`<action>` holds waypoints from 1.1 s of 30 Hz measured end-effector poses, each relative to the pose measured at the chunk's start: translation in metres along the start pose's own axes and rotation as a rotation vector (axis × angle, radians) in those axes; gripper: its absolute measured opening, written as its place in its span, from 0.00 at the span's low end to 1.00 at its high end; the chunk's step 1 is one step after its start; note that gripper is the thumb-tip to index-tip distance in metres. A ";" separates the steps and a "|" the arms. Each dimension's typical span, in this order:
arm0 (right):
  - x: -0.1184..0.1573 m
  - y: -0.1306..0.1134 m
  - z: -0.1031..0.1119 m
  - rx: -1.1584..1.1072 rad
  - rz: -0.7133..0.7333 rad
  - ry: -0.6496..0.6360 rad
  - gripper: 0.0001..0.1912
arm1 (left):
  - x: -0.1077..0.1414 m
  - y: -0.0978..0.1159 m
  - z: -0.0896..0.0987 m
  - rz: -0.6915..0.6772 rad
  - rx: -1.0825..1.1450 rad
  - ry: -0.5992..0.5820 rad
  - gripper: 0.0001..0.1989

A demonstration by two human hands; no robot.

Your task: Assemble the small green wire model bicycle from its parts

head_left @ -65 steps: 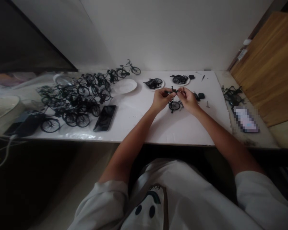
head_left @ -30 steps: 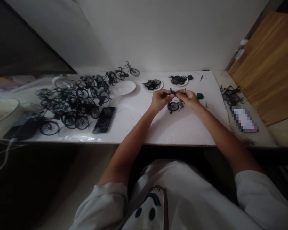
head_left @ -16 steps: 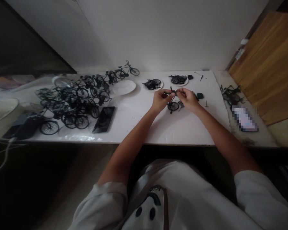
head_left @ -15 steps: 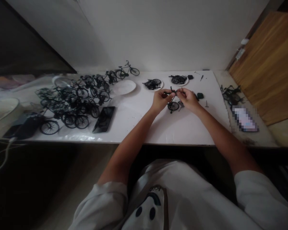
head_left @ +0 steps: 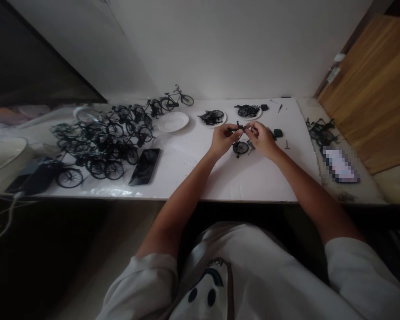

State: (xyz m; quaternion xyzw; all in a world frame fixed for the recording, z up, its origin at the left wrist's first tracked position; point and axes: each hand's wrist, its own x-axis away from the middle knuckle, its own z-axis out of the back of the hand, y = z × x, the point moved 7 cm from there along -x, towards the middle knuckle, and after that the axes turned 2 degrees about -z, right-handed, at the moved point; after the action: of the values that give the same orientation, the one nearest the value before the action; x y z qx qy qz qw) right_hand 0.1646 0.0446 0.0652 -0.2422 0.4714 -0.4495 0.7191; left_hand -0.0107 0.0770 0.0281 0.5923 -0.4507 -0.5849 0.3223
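Note:
Just above the white tabletop, my left hand point(head_left: 222, 140) is closed round the dark frame of a miniature bicycle. Below the fingers hangs one spoked wheel point(head_left: 240, 148) of that bicycle. My right hand point(head_left: 260, 137) is in a pinch against the top of the frame, its fingertips almost meeting those of the left. Whatever sits between the right fingertips is too small and covered to make out. A small grey part point(head_left: 251, 146) shows under the right hand. Close to its right side lies a dark green box-like piece point(head_left: 278, 133).
Many finished miniature bicycles point(head_left: 103, 142) crowd the left, near a black phone point(head_left: 145, 166). Behind my hands stand a white plate point(head_left: 173, 122) and two plates of black bicycle parts point(head_left: 213, 117). A small T-shaped tool point(head_left: 287, 144) lies right, before another phone point(head_left: 340, 164) and a wooden board point(head_left: 370, 93).
The right fingers have shifted slightly and curled in; a thin dark piece that stuck up above them is no longer visible. The left hand and bicycle stay in place.

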 end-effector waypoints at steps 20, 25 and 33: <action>0.000 -0.008 -0.001 -0.089 0.002 0.046 0.29 | 0.001 0.011 -0.001 -0.004 0.041 -0.017 0.31; -0.002 -0.006 -0.005 -0.197 -0.038 0.021 0.38 | 0.001 0.016 -0.003 -0.016 0.058 -0.022 0.30; -0.002 -0.005 -0.008 -0.304 -0.070 0.010 0.39 | 0.002 0.014 -0.003 -0.023 0.072 -0.030 0.29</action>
State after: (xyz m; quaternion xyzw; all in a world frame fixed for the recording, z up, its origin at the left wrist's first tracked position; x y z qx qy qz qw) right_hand 0.1557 0.0446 0.0662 -0.3623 0.5288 -0.3988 0.6558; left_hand -0.0102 0.0698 0.0403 0.5998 -0.4692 -0.5810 0.2872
